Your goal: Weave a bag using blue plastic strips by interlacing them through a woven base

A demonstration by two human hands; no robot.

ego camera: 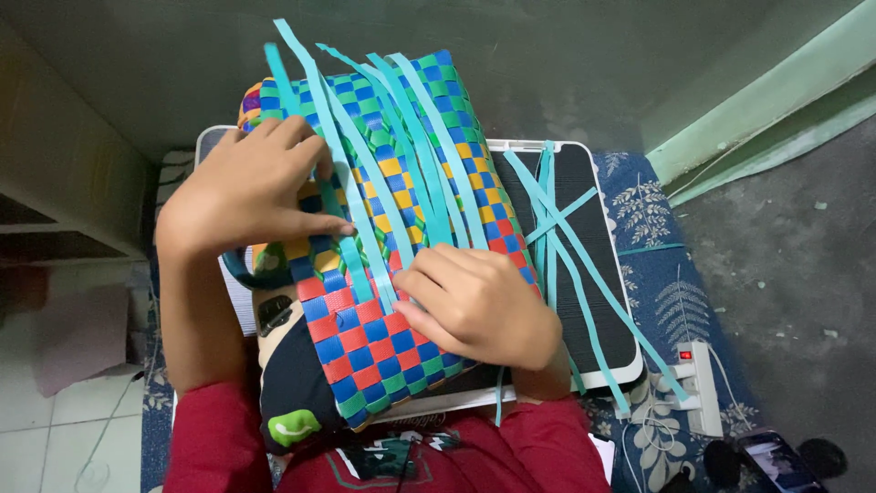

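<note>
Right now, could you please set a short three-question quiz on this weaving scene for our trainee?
1. True or false: the basket lies on a white-rimmed board.
2. What colour are the loose strips? A red, B teal, C black.
3. Which hand presses the red and blue checks nearest the person?

Key: 1 true. 2 B. 3 The right hand; the left hand rests higher, at the basket's side.

A white power strip (698, 383) and phone (776, 461) lie on patterned blue cloth (657, 210).
</note>
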